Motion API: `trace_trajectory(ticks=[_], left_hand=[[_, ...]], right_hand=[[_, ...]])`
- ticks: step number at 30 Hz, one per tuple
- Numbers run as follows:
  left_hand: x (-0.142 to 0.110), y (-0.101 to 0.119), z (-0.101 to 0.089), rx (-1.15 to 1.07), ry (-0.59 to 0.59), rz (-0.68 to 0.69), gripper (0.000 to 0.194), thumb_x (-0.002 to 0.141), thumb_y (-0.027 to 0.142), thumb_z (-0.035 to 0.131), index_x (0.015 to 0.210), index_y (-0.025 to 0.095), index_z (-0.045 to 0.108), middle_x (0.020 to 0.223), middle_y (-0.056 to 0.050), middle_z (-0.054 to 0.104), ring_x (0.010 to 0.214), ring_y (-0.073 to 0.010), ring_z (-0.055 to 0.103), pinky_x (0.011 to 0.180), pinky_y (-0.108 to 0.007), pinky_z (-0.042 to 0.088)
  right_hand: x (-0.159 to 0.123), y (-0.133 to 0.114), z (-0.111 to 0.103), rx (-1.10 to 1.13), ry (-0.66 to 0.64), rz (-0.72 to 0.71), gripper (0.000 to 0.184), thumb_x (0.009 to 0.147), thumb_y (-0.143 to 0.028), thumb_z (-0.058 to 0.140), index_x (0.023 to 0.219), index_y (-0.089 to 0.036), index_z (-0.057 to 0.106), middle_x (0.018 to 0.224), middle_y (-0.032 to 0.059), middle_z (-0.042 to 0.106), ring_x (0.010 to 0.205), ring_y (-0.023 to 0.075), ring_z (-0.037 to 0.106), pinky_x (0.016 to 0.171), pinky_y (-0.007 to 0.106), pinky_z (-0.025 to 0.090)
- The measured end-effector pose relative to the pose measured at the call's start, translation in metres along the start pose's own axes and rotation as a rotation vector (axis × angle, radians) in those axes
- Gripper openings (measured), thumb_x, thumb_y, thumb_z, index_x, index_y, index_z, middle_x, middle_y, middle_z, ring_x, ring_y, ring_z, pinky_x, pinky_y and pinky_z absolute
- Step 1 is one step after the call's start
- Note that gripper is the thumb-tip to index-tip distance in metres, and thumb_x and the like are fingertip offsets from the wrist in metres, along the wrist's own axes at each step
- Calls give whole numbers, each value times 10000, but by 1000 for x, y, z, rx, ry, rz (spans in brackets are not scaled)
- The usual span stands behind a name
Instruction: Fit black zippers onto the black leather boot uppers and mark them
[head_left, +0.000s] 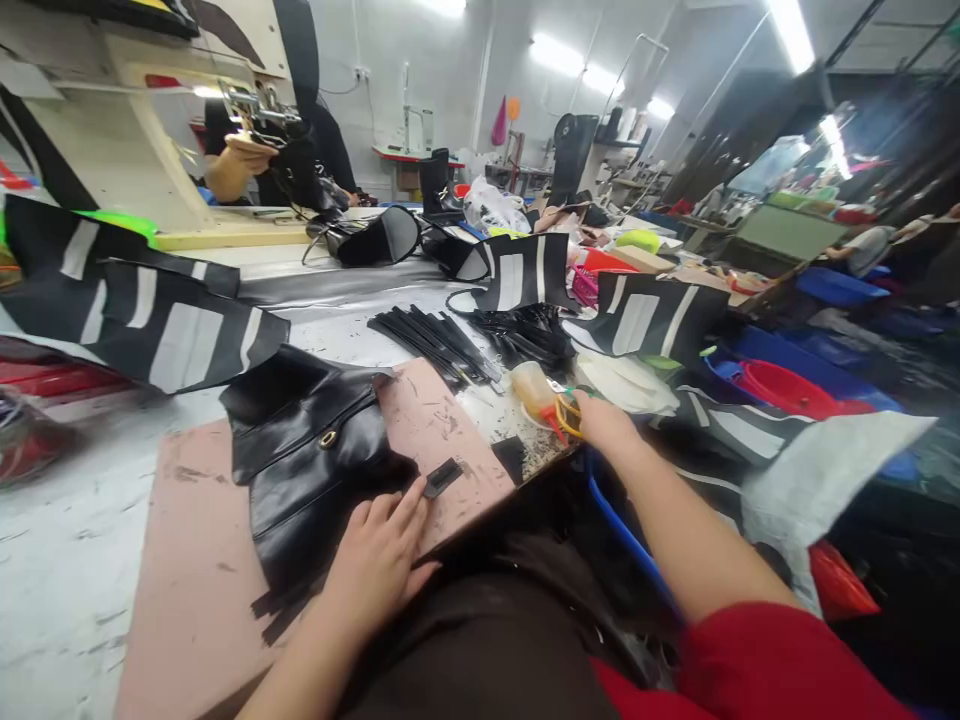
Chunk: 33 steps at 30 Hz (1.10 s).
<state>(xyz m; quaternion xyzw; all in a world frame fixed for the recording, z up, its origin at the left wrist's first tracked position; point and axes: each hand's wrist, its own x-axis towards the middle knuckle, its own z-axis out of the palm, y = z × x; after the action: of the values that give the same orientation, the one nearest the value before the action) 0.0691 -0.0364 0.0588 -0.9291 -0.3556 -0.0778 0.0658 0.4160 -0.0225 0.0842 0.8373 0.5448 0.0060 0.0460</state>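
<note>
Bench, near side: small dark rectangular strip (444, 478) lies flat on the pink, scuffed board (469, 425), just right of the glossy black leather piece (319, 480). Strip's long axis runs obliquely, near left to far right; its near-left end meets the fingertips of the left hand (386, 545). Left hand open, palm down, fingers extended toward the far right, thumb apart; no grip seen.

Leather piece also rests on the board, longer from far to near than across. Its seams slant from near left up to far right, and a gold oval metal fitting (328, 438) sits in the far half.

Right hand (606, 428) reaches to the right edge of the bench, fingers curled at a yellow loop-shaped handle (571, 415); from here I cannot tell whether the grip is closed. Just left of it: translucent amber container (531, 388). Farther left, a bundle of thin black strips (431, 340) lies fanned, long axes running far left to near right. Far left: a person (244, 165) at a cream sewing machine (142, 130).
</note>
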Motion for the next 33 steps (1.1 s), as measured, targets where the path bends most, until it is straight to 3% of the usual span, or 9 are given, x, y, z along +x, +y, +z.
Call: trace_trajectory(ticks=[5, 8, 10, 12, 15, 18, 24, 33], left_hand=[[-3, 0, 2, -27, -17, -6, 561, 741, 519, 568, 1186, 178, 571, 1329, -84, 491, 974, -248, 502, 810, -375, 388], [-4, 0, 2, -46, -29, -12, 556, 766, 520, 532, 1182, 154, 569, 1357, -83, 458, 984, -250, 489, 822, -381, 380], [-3, -1, 2, -59, -38, -19, 559, 775, 524, 517, 1180, 143, 566, 1366, -89, 445, 989, -252, 482, 825, -387, 379], [-3, -1, 1, -70, -48, -20, 561, 781, 526, 505, 1186, 143, 560, 1368, -95, 441, 988, -254, 478, 821, -392, 380], [-3, -2, 1, -83, -60, -16, 562, 785, 523, 496, 1191, 139, 556, 1378, -96, 427, 986, -257, 473, 816, -394, 379], [-3, -2, 2, -86, -59, -10, 570, 786, 520, 492, 1199, 132, 549, 1392, -80, 413, 989, -258, 469, 818, -392, 374], [-6, 0, 2, -86, -58, -7, 576, 790, 510, 491, 1216, 124, 533, 1398, -78, 404, 989, -254, 472, 817, -387, 374], [-5, -1, 2, -99, -64, 5, 548, 794, 486, 496, 1211, 132, 537, 1387, -87, 418, 999, -261, 470, 826, -392, 362]], right_hand=[[-9, 6, -25, -115, -104, 100, 527, 723, -154, 513, 1248, -151, 467, 920, 178, 640, 842, 314, 611, 667, 374, 428], [-38, 11, -36, -90, -90, 157, 531, 743, -264, 504, 1267, -191, 455, 857, 151, 650, 766, 310, 617, 637, 380, 430], [-65, 6, -32, 86, -107, 101, 569, 734, -276, 501, 1293, -217, 417, 834, 101, 647, 742, 266, 614, 645, 346, 434], [-93, -7, -21, 402, -234, -14, 572, 716, -268, 499, 1279, -225, 406, 755, 34, 617, 687, 207, 596, 623, 295, 439], [-129, -36, -3, 874, -615, -147, 395, 797, -395, 417, 1150, -220, 451, 638, -29, 506, 552, 133, 521, 517, 238, 424], [-143, -69, 8, 1053, -818, -227, 403, 812, -520, 402, 1066, -210, 451, 659, -40, 471, 522, 94, 481, 491, 205, 405], [-133, -110, 17, 1052, -780, -305, 409, 832, -545, 367, 1048, -204, 435, 596, -61, 469, 440, 79, 467, 455, 195, 403], [-139, -116, 10, 863, -679, -334, 327, 864, -497, 378, 997, -207, 451, 567, -60, 471, 413, 81, 456, 443, 192, 377]])
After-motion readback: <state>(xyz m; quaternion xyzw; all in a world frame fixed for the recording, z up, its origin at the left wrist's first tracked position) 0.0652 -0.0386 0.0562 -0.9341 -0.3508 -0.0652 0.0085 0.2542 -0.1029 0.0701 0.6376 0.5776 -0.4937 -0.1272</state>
